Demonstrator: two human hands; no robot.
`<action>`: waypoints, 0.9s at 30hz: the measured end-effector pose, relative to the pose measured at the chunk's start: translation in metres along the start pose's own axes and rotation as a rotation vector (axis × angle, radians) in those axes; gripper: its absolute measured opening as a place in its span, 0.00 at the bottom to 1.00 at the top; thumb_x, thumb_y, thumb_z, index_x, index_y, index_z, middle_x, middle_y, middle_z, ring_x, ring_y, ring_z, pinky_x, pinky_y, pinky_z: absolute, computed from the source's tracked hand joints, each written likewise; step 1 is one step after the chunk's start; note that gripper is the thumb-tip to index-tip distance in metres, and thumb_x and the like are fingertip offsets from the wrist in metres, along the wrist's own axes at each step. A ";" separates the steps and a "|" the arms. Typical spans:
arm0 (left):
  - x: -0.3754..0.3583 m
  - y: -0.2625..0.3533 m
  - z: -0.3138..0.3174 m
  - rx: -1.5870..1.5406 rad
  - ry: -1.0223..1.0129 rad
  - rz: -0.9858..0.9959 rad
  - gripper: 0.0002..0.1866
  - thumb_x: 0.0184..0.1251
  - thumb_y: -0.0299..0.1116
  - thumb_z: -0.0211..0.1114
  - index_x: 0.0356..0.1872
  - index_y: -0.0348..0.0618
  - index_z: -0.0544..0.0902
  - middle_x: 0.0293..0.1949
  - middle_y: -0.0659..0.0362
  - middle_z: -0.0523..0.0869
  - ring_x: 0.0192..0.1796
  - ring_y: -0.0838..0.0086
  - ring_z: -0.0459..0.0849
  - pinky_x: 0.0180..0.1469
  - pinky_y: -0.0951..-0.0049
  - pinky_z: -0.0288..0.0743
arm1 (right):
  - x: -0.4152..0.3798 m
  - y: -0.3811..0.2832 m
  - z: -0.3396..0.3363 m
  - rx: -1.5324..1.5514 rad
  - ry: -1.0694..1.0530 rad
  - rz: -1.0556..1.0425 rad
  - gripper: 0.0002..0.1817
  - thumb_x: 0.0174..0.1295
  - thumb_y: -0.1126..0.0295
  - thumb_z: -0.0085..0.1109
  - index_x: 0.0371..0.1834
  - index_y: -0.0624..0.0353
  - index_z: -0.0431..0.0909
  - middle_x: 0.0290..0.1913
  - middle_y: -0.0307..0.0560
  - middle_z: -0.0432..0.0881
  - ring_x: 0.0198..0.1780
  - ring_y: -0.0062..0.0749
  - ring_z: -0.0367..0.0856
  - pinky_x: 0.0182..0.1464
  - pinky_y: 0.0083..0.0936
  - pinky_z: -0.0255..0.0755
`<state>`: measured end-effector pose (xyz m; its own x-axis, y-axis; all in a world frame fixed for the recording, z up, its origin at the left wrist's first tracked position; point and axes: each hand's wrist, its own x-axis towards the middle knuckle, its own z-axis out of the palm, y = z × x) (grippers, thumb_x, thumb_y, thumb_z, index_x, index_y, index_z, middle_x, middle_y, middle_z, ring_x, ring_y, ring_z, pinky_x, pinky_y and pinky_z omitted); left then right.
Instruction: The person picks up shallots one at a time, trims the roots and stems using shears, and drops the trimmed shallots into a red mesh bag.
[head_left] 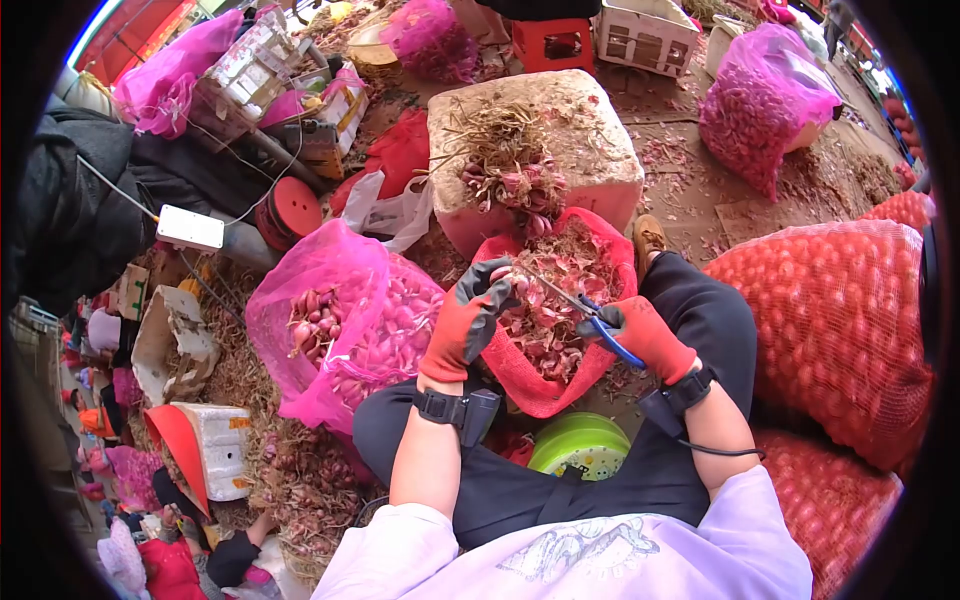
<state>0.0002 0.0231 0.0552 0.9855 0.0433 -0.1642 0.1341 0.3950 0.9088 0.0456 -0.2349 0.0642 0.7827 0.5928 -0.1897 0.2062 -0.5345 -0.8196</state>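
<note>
My left hand (468, 315), in a red and grey glove, has its fingers closed round a small shallot bulb (518, 283). My right hand (640, 335), gloved the same way, is closed on the blue-handled scissors (603, 328), whose blades point up and left toward the bulb. Both hands are above a red mesh bag (545, 398) full of peelings and dry trimmings. Beyond it, a bunch of shallots (520, 185) with dry stalks lies on a foam block (590, 130). Left of my left hand is a pink mesh bag (385, 335) of trimmed shallots.
Full red net sacks (820, 320) stand at the right. A green round container (580, 445) is between my legs. Untrimmed shallots (300, 490) are heaped at the lower left. Another person's dark sleeve (70, 190) is at the left; more people sit at the lower left.
</note>
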 end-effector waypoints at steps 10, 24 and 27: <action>0.004 -0.010 -0.007 -0.008 0.017 0.036 0.16 0.69 0.28 0.58 0.56 0.38 0.73 0.46 0.60 0.81 0.46 0.78 0.81 0.49 0.74 0.77 | -0.004 -0.015 -0.009 -0.395 0.208 -0.231 0.19 0.50 0.49 0.66 0.30 0.54 0.81 0.24 0.49 0.78 0.30 0.45 0.79 0.33 0.38 0.70; 0.000 -0.022 -0.016 -0.184 0.071 -0.156 0.22 0.69 0.45 0.58 0.57 0.42 0.74 0.42 0.60 0.83 0.40 0.77 0.82 0.39 0.79 0.76 | 0.002 0.006 -0.001 -0.476 0.248 -0.025 0.15 0.52 0.58 0.68 0.28 0.60 0.84 0.21 0.51 0.79 0.23 0.32 0.77 0.30 0.30 0.70; 0.003 -0.034 -0.015 -0.150 0.070 -0.163 0.21 0.69 0.45 0.58 0.56 0.42 0.74 0.40 0.60 0.84 0.38 0.76 0.82 0.38 0.79 0.76 | 0.006 -0.008 -0.003 -0.144 0.209 -0.023 0.14 0.53 0.62 0.69 0.35 0.61 0.83 0.24 0.48 0.80 0.26 0.19 0.76 0.32 0.26 0.71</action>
<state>-0.0025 0.0236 0.0177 0.9416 0.0295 -0.3355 0.2690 0.5334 0.8019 0.0506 -0.2286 0.0711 0.8780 0.4765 -0.0444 0.2949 -0.6117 -0.7341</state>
